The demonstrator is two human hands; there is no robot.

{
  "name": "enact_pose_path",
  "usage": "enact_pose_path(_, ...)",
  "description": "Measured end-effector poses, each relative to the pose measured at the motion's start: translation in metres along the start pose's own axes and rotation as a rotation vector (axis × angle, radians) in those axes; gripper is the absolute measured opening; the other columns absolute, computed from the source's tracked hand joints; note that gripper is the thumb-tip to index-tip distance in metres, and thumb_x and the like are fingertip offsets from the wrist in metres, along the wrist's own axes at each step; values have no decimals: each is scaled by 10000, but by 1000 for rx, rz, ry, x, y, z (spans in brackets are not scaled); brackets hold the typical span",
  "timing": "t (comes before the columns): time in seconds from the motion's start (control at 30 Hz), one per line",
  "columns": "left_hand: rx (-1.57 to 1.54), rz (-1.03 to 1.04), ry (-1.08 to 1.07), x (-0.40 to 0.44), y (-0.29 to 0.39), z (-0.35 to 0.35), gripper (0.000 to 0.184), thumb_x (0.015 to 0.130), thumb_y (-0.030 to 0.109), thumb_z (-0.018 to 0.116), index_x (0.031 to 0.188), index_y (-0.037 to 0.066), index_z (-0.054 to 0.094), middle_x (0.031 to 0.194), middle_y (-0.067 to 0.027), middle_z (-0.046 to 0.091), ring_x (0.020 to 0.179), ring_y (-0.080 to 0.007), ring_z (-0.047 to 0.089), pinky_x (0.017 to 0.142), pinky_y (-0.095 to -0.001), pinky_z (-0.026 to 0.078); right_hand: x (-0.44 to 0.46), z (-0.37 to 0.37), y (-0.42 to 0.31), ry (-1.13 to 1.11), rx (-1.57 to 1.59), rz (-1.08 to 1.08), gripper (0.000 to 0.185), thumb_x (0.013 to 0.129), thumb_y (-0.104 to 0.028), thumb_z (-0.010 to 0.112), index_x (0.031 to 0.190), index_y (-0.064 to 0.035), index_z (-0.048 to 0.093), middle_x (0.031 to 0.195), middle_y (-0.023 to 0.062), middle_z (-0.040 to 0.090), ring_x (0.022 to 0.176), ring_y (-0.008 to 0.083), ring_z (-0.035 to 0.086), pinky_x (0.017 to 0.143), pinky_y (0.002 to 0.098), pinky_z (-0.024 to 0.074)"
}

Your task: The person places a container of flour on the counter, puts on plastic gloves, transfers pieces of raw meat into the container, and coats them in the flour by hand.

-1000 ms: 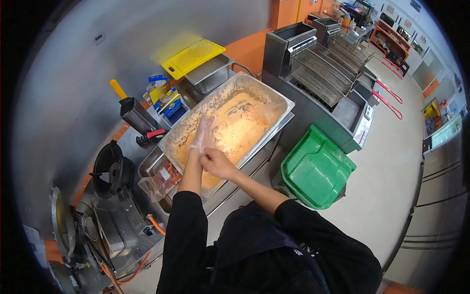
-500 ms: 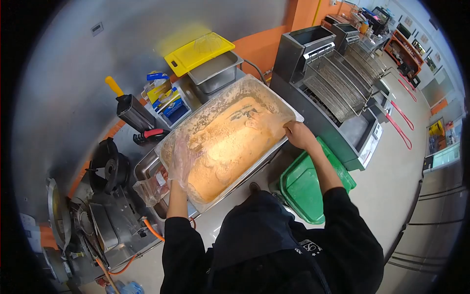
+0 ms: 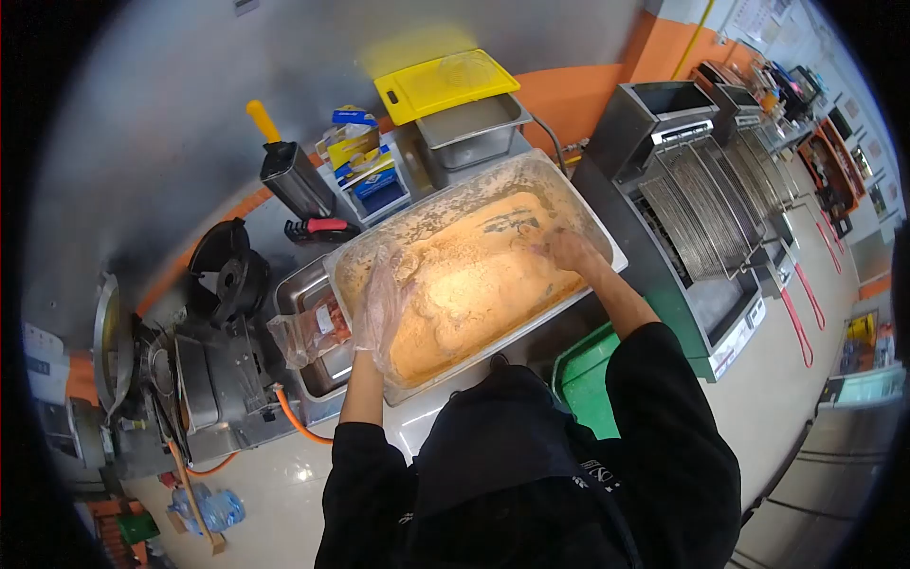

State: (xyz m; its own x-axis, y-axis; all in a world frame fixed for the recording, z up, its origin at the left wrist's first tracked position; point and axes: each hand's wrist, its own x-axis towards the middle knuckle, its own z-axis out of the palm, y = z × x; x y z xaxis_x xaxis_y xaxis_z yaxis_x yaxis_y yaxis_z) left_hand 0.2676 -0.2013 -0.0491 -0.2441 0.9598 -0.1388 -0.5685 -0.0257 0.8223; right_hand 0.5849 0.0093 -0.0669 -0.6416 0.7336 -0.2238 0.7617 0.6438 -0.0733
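A large clear tub (image 3: 592,213) of orange breading flour (image 3: 474,294) sits in front of me. My left hand (image 3: 381,308), in a loose clear plastic glove, is over the tub's left end. Its fingers look apart, nothing seen between them, with the tips close to the flour. My right hand (image 3: 572,251) looks bare and is above the flour near the right wall. Its fingers are curled together; what they hold, if anything, is too small to make out. Darker clumps (image 3: 512,220) lie in the flour near the far wall.
A bag of reddish meat (image 3: 327,322) lies in a steel pan to the left. Behind stand glove boxes (image 3: 365,161), a yellow lid (image 3: 445,85) on a steel pan (image 3: 474,133) and a knife holder (image 3: 296,180). Fryer baskets (image 3: 706,204) are right; a green bin (image 3: 590,379) stands below.
My right hand has moved from the tub's right rim inward over the flour. The translucent film beside it no longer shows clearly. My left hand stays at the left end; the view has shifted.
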Motion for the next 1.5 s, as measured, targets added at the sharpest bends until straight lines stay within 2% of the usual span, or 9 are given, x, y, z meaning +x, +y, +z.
enact_pose_path(0.2,-66,16,-32,-8,-1,-9,649,954,414,481,1479,111,251,1530,-23,237,1338,-194,302,1017,-414,335,-20,-58,-16,359,30,-247,265,881,-238,519,953,-23,656,963,232,653,921,395,621,817,441,489)
enact_pose_path(0.4,-74,-58,-26,-17,-9,5,694,943,450,490,1485,102,234,1536,-3,225,1339,-177,294,1033,-411,303,77,57,9,-86,-240,39,273,869,-191,499,1046,-49,652,1057,159,651,1086,299,580,913,382,459)
enact_pose_path(0.5,-43,-74,17,-27,3,15,701,940,454,494,1482,89,237,1531,-5,234,1333,-180,301,1026,-411,306,74,69,25,75,-114,44,271,865,-208,515,1049,-58,647,1102,177,627,1118,306,559,889,424,470)
enact_pose_path(0.6,-73,-77,12,-32,0,9,706,937,450,501,1478,78,241,1525,-17,244,1325,-184,313,1024,-415,307,-5,-55,-58,166,-255,16,198,803,-161,588,959,-83,680,999,132,652,1010,310,611,875,406,478)
enact_pose_path(0.83,-43,-83,-26,-31,-8,12,674,936,389,517,1470,70,256,1501,-45,275,1304,-193,346,1022,-433,318,61,31,-5,67,-39,62,484,885,-445,489,1266,-149,536,1301,183,484,1267,379,394,1050,560,266)
enact_pose_path(1.0,-6,-135,-1,-22,-17,33,646,951,402,508,1442,43,288,1339,-98,424,1185,-204,443,954,-369,387,22,2,-66,520,-112,49,565,868,-484,554,1274,-92,516,1343,204,444,1275,396,374,1060,540,269)
enact_pose_path(1.1,-40,-222,-28,-12,-32,36,658,939,395,532,1435,34,293,1304,-98,449,1161,-216,462,948,-378,397,11,-31,-92,177,134,248,596,872,-433,612,1323,-68,479,1368,187,448,1324,339,345,1096,470,248)
enact_pose_path(1.3,36,-365,13,5,-46,61,554,937,384,544,1368,73,388,1220,-100,500,1061,-225,501,882,-387,446,25,-5,-87,343,866,113,598,896,-456,576,1227,41,543,1211,238,573,1188,354,510,983,364,407)
enact_pose_path(1.5,-2,-486,-27,19,-61,77,518,930,434,550,1289,69,466,1190,-95,519,1040,-199,501,834,-371,453,6,-8,-120,469,748,73,518,900,-429,573,1069,58,620,1130,234,611,1079,382,559,940,438,421)
